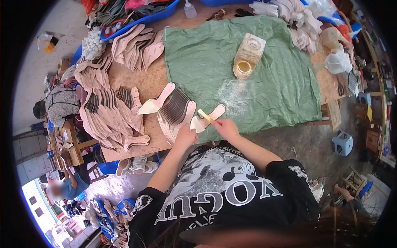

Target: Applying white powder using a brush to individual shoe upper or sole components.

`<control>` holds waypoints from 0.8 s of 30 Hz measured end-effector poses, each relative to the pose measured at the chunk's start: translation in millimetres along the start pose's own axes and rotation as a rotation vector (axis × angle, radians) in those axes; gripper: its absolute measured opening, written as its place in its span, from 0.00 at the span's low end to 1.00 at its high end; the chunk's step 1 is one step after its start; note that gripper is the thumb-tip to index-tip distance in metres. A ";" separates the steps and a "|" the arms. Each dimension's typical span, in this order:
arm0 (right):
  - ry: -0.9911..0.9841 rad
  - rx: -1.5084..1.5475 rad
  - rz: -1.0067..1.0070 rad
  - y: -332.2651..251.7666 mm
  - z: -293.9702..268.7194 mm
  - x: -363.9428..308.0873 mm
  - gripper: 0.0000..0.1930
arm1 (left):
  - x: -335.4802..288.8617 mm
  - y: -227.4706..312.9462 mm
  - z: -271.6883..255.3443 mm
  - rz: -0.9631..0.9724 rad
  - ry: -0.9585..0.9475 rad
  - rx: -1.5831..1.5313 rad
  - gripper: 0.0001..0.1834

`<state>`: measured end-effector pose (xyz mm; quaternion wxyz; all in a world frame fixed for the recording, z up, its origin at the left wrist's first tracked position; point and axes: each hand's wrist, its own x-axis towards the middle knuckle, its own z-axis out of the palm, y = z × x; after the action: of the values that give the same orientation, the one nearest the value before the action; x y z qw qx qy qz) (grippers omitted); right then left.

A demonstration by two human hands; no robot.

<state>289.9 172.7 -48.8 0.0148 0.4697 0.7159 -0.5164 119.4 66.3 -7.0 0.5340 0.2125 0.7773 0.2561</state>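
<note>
My left hand (187, 135) is closed on the cream toe end of a shoe insole (216, 111), whose pink heel points away to the right over the green sheet (198, 53). Pinched in my right hand (225, 127) is a small brush (204, 115) with a pale yellow handle, held against the insole's middle. Just left of the hands, a fanned row of insoles (175, 111) overlaps closely. Another single insole (159, 101) rests across that row's far left. Farther off on the sheet lies a cut-open plastic jug (250, 51), its round mouth toward me, crusted with pale residue.
Stacks of pinkish shoe pieces (109, 113) cover the left of the wooden table (155, 140). Blue tubs (142, 20) and a squeeze bottle (190, 9) line the far side. Scissors (340, 87) lie at the right edge; a blue stool (343, 143) stands below. Another person (72, 184) works at lower left.
</note>
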 end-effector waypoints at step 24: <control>0.470 0.367 -0.212 -44.8 -42.0 -47.6 0.19 | -97.3 -274.1 -305.3 0.514 0.862 0.093 0.20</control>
<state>305.1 171.9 27.4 -0.2899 0.4937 0.6395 -0.5130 -149.8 -258.1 -17.0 0.0742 0.2956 0.8603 0.4087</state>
